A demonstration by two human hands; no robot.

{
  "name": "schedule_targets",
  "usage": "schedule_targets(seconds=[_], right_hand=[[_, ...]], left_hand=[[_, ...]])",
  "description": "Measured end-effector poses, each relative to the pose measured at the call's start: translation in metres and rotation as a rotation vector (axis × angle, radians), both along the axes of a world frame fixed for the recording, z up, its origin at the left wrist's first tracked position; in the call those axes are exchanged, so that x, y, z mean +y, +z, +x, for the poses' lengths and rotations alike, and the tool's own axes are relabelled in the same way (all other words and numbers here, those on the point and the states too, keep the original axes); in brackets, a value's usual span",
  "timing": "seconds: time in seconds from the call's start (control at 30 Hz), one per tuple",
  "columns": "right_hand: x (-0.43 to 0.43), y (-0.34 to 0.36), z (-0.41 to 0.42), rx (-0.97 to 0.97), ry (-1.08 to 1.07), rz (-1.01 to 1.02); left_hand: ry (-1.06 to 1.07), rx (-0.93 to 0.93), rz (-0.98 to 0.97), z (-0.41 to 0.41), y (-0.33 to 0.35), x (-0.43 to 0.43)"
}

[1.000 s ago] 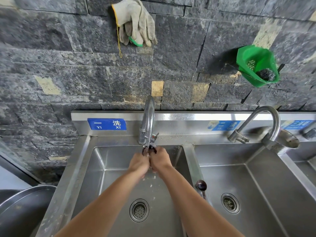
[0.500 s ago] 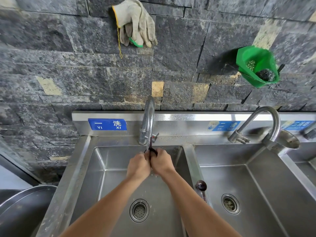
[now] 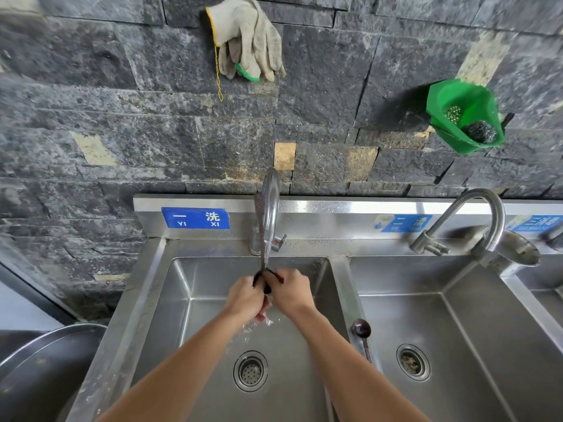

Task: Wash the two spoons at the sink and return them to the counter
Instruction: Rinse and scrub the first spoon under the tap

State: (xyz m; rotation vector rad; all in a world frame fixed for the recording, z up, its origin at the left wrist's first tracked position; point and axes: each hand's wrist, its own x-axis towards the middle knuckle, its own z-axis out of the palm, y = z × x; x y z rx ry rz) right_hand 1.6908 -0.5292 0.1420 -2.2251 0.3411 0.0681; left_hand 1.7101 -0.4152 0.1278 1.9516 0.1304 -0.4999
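Observation:
Both my hands meet under the left faucet (image 3: 268,208) over the left basin (image 3: 182,300). My left hand (image 3: 245,298) and my right hand (image 3: 291,292) are closed together around a dark spoon (image 3: 265,279), only a small dark part of which shows between my fingers. Water runs from the spout onto it and splashes below my hands. A second dark spoon (image 3: 361,328) lies on the steel divider between the two basins, bowl toward the wall, just right of my right forearm.
The right basin (image 3: 457,315) has its own curved faucet (image 3: 484,214). A green basket (image 3: 463,114) with scourers and a pair of work gloves (image 3: 249,44) hang on the stone wall. A large metal basin (image 3: 39,367) sits at the lower left.
My hands have shifted slightly toward me and rubbed around the spoon under the stream. The spoon on the divider has not moved.

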Motion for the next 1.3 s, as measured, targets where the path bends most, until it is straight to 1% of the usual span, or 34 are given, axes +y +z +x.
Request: schedule_targets(seconds=[0.07,0.1,0.17,0.23,0.3,0.37,0.5,0.6,0.67,0.7,0.77,0.87,0.93,1.03,1.1,1.23,1.27,1.3], right_hand=[[0.000,-0.001,0.000,-0.004,-0.016,-0.009],[0.000,-0.002,0.000,-0.009,-0.010,-0.018],[0.000,-0.005,0.000,0.002,0.043,-0.015],[-0.001,-0.005,-0.002,0.060,0.099,0.048],[-0.003,-0.008,-0.003,0.097,0.077,0.219],[-0.004,-0.006,-0.005,0.076,0.002,0.402],[0.004,-0.003,-0.003,0.134,-0.101,0.625],[0.008,0.004,0.005,0.211,-0.228,0.991],[0.002,0.009,0.010,0.214,-0.289,1.146],[0.000,0.010,0.011,0.206,-0.291,1.190],[0.000,0.011,0.010,0.199,-0.246,1.192],[0.004,0.010,0.007,0.251,-0.167,1.094],[0.004,0.010,0.010,0.292,-0.192,1.064],[0.008,0.009,0.014,0.322,-0.236,1.173],[0.016,0.010,0.018,0.318,-0.261,1.239],[0.003,0.019,0.035,0.230,-0.527,1.470],[-0.001,0.022,0.037,0.208,-0.528,1.496],[0.000,0.025,0.037,0.212,-0.468,1.499]], left_hand=[[0.073,0.028,-0.101,-0.003,0.001,-0.001],[0.123,0.064,-0.192,-0.005,0.002,-0.004],[0.218,0.165,-0.389,-0.011,0.007,-0.010],[0.262,0.266,-0.530,-0.016,0.012,-0.013],[0.268,0.308,-0.612,-0.020,0.016,-0.009],[0.268,0.318,-0.647,-0.023,0.019,-0.002],[0.218,0.328,-0.675,-0.029,0.022,0.001],[0.204,0.241,-0.608,-0.027,0.026,-0.002],[0.144,0.183,-0.554,-0.024,0.029,-0.001],[0.121,0.165,-0.537,-0.023,0.030,-0.001],[0.129,0.139,-0.506,-0.019,0.032,-0.003],[0.156,0.107,-0.399,-0.017,0.029,-0.002],[0.119,0.099,-0.353,-0.021,0.025,0.000],[0.126,0.051,-0.328,-0.019,0.025,0.003],[0.128,-0.006,-0.233,-0.015,0.031,0.008],[-0.058,-0.098,-0.051,-0.019,0.035,0.020],[-0.059,-0.121,-0.031,-0.021,0.036,0.019],[-0.030,-0.145,-0.015,-0.020,0.037,0.017]])
